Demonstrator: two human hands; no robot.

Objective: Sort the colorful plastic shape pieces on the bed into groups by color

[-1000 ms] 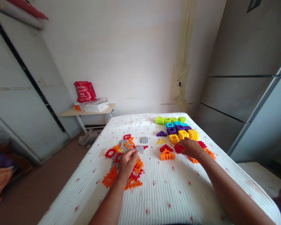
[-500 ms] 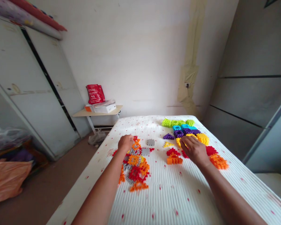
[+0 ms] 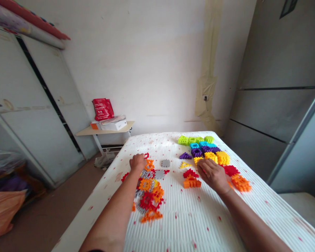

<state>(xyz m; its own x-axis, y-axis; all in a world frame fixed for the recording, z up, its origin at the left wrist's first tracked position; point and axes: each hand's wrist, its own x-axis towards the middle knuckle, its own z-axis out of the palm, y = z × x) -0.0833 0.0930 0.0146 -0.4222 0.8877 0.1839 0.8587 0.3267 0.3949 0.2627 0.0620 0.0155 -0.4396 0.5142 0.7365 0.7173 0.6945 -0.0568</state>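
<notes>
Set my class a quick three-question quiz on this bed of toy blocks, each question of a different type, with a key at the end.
1. True or false: of all the blocks on the bed, the green blocks lie farthest from the person.
2. Fill the gap: the red bag stands on a small ____ beside the bed.
3. Pick one: the left hand is at
A) the mixed pile of red, orange and grey pieces
B) the green blocks
C) the red bag

Key: 1 true; 2 table; 3 A.

Left hand (image 3: 138, 162) at red piece (image 3: 147, 155) by mixed pile (image 3: 148, 196), right hand (image 3: 212, 174) flat by sorted stacks (image 3: 212, 154) (2 bare forearms (image 3: 115, 217))
</notes>
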